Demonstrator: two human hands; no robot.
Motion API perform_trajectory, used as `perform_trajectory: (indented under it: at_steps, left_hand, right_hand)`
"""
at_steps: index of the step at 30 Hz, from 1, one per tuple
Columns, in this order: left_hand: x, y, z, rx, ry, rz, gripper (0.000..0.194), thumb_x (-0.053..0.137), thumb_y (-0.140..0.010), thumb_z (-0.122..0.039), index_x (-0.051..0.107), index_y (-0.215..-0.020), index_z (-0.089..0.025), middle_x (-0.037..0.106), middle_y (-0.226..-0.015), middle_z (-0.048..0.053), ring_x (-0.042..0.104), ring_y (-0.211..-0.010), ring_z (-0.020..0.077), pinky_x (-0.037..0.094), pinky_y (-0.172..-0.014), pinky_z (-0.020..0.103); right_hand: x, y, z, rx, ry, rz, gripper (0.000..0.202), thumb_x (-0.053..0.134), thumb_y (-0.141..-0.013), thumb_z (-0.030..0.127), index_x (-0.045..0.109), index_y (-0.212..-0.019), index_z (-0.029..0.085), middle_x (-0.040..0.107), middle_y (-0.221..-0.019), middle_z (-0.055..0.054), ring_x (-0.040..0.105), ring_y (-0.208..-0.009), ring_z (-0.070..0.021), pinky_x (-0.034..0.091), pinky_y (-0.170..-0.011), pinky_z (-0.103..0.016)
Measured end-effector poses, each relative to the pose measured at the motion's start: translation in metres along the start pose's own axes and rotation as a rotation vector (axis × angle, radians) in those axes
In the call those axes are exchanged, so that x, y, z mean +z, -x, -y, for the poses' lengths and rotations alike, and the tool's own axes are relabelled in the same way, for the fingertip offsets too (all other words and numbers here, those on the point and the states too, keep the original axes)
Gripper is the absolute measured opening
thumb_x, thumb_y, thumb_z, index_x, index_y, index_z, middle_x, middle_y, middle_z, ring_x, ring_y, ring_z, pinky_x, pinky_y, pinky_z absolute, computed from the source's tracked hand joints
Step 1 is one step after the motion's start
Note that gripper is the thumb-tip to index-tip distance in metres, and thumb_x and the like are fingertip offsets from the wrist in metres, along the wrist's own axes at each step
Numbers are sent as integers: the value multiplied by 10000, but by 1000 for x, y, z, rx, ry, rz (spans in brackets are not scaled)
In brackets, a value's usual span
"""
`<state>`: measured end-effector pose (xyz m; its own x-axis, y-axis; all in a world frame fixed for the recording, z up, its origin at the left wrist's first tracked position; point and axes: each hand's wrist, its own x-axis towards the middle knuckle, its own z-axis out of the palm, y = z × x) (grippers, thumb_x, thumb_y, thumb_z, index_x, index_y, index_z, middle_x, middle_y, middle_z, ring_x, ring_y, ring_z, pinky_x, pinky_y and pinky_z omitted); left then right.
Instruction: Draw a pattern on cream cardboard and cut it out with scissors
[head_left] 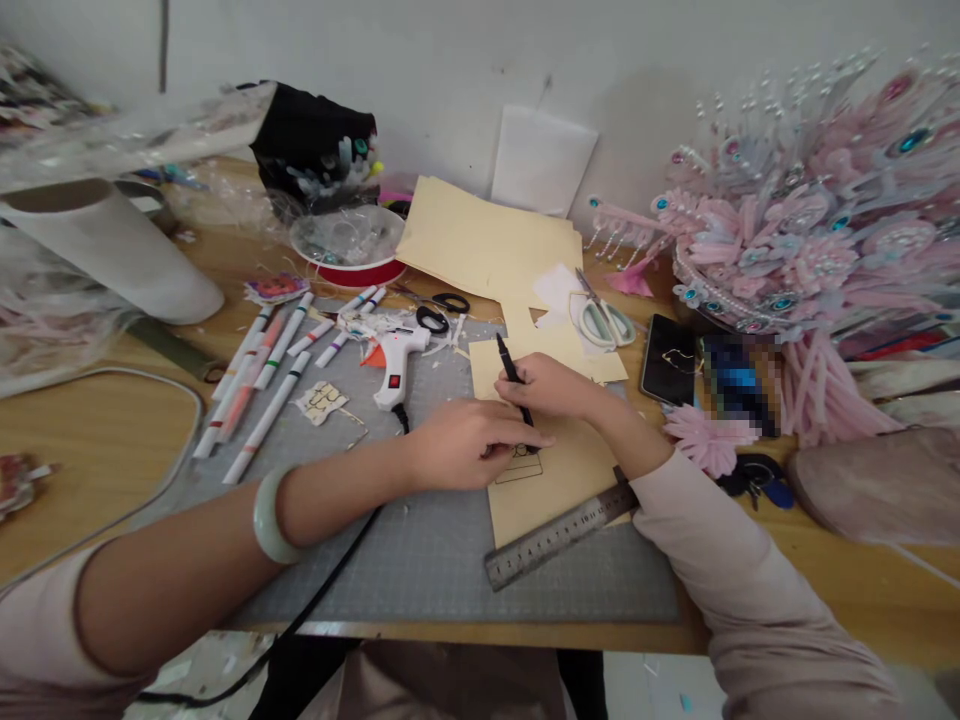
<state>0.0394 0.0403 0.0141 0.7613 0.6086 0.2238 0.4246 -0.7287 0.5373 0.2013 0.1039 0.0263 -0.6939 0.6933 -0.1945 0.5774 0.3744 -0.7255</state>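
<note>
My right hand (553,386) is closed around a black pen (511,364), which slants down over a sheet of yellow card (555,480). My left hand (461,445) lies on the card with its index finger stretched out beside the pen's lower end. Below that finger, black lines of a small drawing (521,467) show, partly covered. A metal ruler (559,535) lies at an angle across the card's lower edge, its far end by my right forearm. The card rests on a grey cutting mat (442,570).
Left of the card are a white glue gun (395,370), several markers (268,417) and a cut-out drawing (322,402). Black scissors (433,318), white-handled scissors (604,322) and stacked yellow card (487,240) are farther back. A phone (667,357) and pink beaded headdress (787,220) stand right.
</note>
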Motion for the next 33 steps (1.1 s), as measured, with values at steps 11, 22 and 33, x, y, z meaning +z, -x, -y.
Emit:
perform_trajectory:
  at_steps: [11, 22, 33]
  left_hand:
    - [1, 0, 3, 188, -95, -134, 203, 439, -919, -224, 611, -1016, -183, 670, -1015, 47, 596, -929, 157, 438, -806, 285]
    - [-24, 15, 11, 85, 15, -168, 172, 474, -844, -132, 611, -936, -178, 671, -926, 51, 586, -891, 174, 411, -801, 305]
    - [-21, 15, 13, 124, 11, -162, 174, 476, -822, -134, 617, -910, -186, 683, -905, 41, 592, -876, 172, 403, -802, 315]
  right_hand:
    - [10, 14, -4, 206, -559, -670, 268, 465, -785, 346, 450, -569, 188, 390, -445, 59, 380, -407, -73, 273, -414, -206]
    - [37, 61, 0, 179, -483, -730, 314, 444, -823, 425, 489, -620, 190, 427, -501, 44, 404, -437, -84, 311, -415, -209]
    - [47, 64, -9, 71, -369, -698, 305, 430, -865, 395, 535, -676, 180, 483, -554, 20, 460, -516, -109, 356, -483, -224]
